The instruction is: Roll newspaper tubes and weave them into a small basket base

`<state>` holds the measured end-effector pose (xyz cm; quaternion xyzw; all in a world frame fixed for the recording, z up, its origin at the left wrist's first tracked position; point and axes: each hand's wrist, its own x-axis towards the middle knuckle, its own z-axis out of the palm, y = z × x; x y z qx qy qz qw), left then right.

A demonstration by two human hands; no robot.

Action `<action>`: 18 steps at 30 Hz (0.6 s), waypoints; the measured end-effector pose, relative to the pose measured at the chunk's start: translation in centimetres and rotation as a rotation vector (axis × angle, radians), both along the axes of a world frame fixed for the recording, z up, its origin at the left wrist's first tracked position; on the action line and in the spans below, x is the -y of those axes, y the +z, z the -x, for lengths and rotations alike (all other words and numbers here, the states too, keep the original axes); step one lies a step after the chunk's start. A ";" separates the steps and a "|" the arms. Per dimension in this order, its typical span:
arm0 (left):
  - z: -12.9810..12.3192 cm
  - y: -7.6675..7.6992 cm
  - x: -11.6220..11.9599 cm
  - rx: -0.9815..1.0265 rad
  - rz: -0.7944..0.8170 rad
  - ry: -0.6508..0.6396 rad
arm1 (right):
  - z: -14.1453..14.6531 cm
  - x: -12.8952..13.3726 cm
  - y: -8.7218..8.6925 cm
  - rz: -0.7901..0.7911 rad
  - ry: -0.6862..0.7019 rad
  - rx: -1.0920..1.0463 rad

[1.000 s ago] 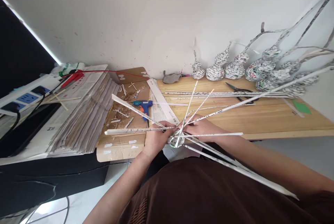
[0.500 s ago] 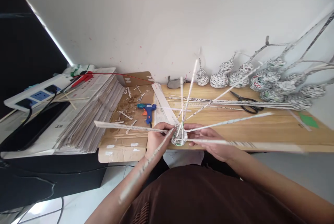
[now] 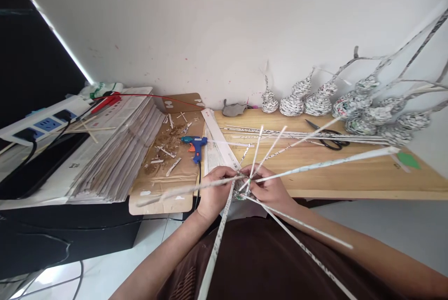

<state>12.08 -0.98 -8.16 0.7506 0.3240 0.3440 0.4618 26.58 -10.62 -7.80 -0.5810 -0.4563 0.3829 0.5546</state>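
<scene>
In the head view, my left hand (image 3: 216, 192) and right hand (image 3: 271, 191) are closed, fingers pinching a small, rounded, grey-and-white woven paper piece (image 3: 240, 195) between them at the near edge of the light wooden counter (image 3: 336, 176). Long white rolled-paper rods (image 3: 364, 156) fan out from it. Beyond, a blue plastic glue gun (image 3: 199, 147) lies on a stained brown cardboard sheet (image 3: 161, 203).

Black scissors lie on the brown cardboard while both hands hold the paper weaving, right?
Wrong surface: the head view shows the black scissors on the wooden table, not the brown cardboard. Left hand and right hand hold the paper weaving.
</scene>
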 end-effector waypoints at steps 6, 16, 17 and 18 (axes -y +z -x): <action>-0.2 -0.3 0.4 0.057 0.047 0.012 | -0.3 -0.2 -1.0 -0.022 -0.036 0.081; -0.2 -0.1 0.0 0.007 -0.148 -0.028 | -0.2 -0.5 -1.3 0.019 -0.010 0.051; -0.1 0.0 -0.1 -0.006 -0.173 -0.028 | -0.1 -0.5 -1.3 0.013 -0.005 0.036; -0.2 0.1 -0.1 -0.022 -0.187 -0.029 | -0.1 -0.5 -1.3 0.003 -0.008 0.019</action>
